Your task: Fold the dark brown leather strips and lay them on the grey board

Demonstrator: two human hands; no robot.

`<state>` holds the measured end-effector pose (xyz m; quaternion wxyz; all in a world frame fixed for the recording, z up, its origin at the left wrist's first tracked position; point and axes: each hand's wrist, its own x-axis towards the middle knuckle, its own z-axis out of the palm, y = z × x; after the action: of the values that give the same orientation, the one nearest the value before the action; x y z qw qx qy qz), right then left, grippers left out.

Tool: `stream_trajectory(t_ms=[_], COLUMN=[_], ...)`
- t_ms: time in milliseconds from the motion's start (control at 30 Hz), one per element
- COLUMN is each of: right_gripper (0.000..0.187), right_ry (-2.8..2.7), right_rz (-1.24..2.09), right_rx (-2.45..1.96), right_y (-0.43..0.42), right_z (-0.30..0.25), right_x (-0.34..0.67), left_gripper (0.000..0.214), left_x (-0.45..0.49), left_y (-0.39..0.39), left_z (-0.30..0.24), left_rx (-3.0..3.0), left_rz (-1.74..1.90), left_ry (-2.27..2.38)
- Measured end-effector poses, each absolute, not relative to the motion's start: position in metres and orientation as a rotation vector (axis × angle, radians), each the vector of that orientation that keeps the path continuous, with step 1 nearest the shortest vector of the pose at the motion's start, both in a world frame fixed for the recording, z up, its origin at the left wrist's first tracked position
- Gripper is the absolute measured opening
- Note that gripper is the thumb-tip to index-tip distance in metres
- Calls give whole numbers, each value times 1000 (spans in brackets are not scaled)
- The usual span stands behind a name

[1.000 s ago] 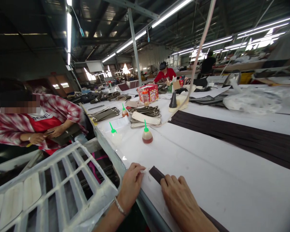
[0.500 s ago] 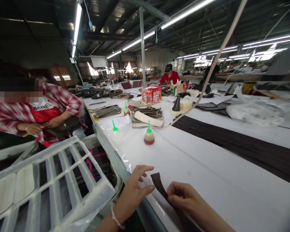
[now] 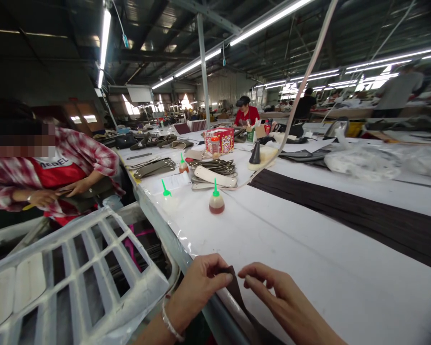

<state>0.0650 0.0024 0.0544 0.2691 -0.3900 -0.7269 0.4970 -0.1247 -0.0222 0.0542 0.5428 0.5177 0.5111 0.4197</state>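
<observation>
Taking the dark strip [image 3: 234, 289], lying along the edge of the table [image 3: 309, 273], as dial centre, we pinch its end between the thumb and fingers of our left hand [image 3: 205, 280], while our right hand [image 3: 280, 293], at 3 o'clock, stands with fingers parted, apparently gripping nothing. We judge the step to be handling that end, the next move calling for a steady pinch. The green-capped bottle [image 3: 216, 203] stands at 11 o'clock, the dark panel [image 3: 345, 215] at 2, and the slotted rack [image 3: 138, 297] at 9 could crowd our left side.
</observation>
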Motion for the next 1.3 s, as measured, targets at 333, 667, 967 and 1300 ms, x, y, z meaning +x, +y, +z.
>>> stream_trajectory(t_ms=[333,667,967,1300], right_gripper=[20,19,29,29], right_ry=[-2142,-2114,-1715,-1671], right_rz=[1030,1030,1459,1560], right_rx=[-1204,-1234,-1095,-1003], right_y=[-6,-9,4,-6], right_z=[57,60,59,65], right_x=[54,59,80,69], left_gripper=[6,8,10,37], left_x=[-116,-111,-122,-110], left_y=[-35,-40,-39,-42], left_z=[71,69,65,70], left_rx=[1536,1537,1459,1058], left_rz=[923,921,982,1092], left_ry=[1401,1460,1388,951])
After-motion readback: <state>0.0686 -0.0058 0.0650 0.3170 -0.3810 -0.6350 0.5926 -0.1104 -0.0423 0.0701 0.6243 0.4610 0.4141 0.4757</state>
